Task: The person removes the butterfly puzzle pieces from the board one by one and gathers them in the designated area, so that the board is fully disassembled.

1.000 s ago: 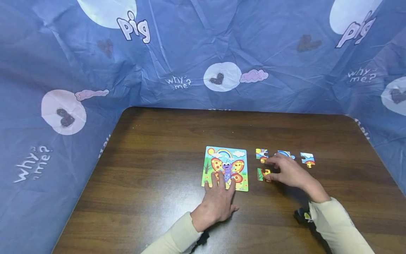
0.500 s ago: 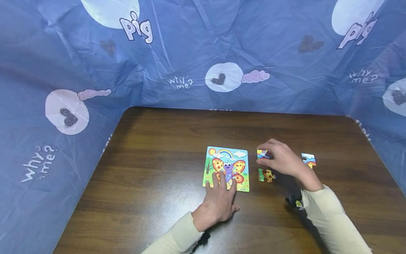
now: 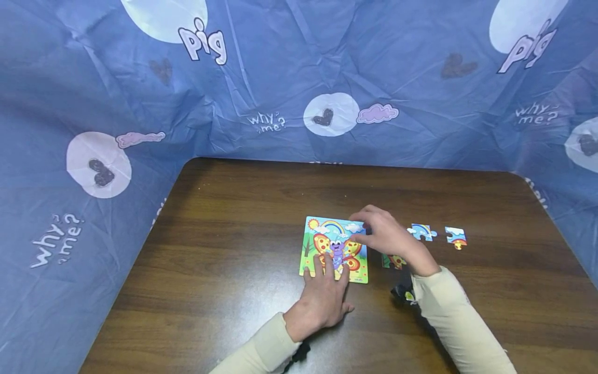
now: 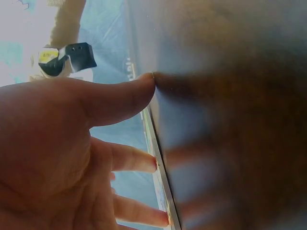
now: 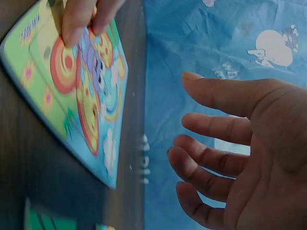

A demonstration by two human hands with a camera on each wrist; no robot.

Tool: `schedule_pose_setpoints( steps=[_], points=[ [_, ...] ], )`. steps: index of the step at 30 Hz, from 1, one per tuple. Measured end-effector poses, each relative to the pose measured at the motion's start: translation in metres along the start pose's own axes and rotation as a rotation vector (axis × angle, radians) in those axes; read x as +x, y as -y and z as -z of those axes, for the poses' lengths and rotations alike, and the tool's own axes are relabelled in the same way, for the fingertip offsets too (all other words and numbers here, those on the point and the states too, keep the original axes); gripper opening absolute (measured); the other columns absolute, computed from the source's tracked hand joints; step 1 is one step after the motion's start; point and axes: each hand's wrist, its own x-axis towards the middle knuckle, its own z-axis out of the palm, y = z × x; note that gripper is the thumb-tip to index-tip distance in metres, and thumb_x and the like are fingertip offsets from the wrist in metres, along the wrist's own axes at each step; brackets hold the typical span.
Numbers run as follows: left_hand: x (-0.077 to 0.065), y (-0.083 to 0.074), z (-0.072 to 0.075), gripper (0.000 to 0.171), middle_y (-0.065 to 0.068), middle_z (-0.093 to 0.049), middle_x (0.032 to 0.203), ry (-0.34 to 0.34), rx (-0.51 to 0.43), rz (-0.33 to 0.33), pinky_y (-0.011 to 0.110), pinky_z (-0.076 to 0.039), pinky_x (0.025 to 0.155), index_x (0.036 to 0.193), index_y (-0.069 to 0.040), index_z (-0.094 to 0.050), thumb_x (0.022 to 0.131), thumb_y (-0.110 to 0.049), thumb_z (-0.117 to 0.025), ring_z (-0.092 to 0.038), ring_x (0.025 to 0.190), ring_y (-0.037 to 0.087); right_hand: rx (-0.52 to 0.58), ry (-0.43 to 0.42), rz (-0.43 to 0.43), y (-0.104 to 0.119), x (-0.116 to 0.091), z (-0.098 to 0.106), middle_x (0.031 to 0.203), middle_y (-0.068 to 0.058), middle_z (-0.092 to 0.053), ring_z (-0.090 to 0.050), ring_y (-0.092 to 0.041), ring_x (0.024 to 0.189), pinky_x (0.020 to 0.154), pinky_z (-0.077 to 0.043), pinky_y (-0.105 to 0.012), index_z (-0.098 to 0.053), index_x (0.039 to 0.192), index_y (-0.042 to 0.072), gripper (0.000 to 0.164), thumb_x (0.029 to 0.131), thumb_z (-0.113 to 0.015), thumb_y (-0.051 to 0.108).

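Note:
A square butterfly puzzle board (image 3: 310, 244) lies flat on the table. My left hand (image 3: 322, 301) rests on its lower part with spread fingers; in the left wrist view the fingertips press the board's edge (image 4: 160, 163) and the thumb (image 4: 124, 100) touches the tabletop. Over the board's upper right corner hovers my right hand (image 3: 385, 234). The right wrist view shows that hand (image 5: 225, 158) with loosely bent fingers and nothing between them, apart from the board (image 5: 91, 96). Beneath the right hand a green-and-red puzzle piece (image 3: 393, 261) is partly covered.
Right of the right hand lie a rainbow puzzle piece (image 3: 422, 231) and a cloud puzzle piece (image 3: 456, 237). The brown wooden table (image 3: 233, 249) meets a blue printed cloth (image 3: 261, 67) behind and at the sides.
My right hand has moved left from the loose pieces to the board, uncovering the rainbow piece. The upper left piece is now hidden from view. The left hand stays on the board.

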Motion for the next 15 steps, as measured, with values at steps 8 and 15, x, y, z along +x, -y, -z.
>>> schedule_pose_setpoints(
  steps=[8, 15],
  points=[
    [0.0, 0.0, 0.0, 0.083, 0.025, -0.041, 0.153, -0.007, 0.012, 0.009, 0.055, -0.05, 0.102, 0.153, -0.023, -0.038, 0.086, -0.068, -0.062, -0.041, 0.141, 0.044, 0.052, 0.047, 0.005, 0.007, 0.012, -0.017, 0.12, -0.02, -0.066, -0.067, -0.032, 0.099, 0.082, -0.056, -0.045, -0.065, 0.127, -0.002, 0.048, 0.087, -0.077, 0.022],
    [0.0, 0.0, -0.001, 0.084, 0.025, -0.04, 0.154, -0.002, 0.003, 0.01, 0.055, -0.05, 0.102, 0.153, -0.024, -0.038, 0.086, -0.067, -0.062, -0.04, 0.141, 0.044, 0.044, 0.053, -0.007, 0.006, 0.018, -0.034, 0.12, -0.019, -0.066, -0.065, -0.03, 0.101, 0.086, -0.054, -0.047, -0.065, 0.127, -0.001, 0.052, 0.082, -0.08, 0.02]
  ],
)
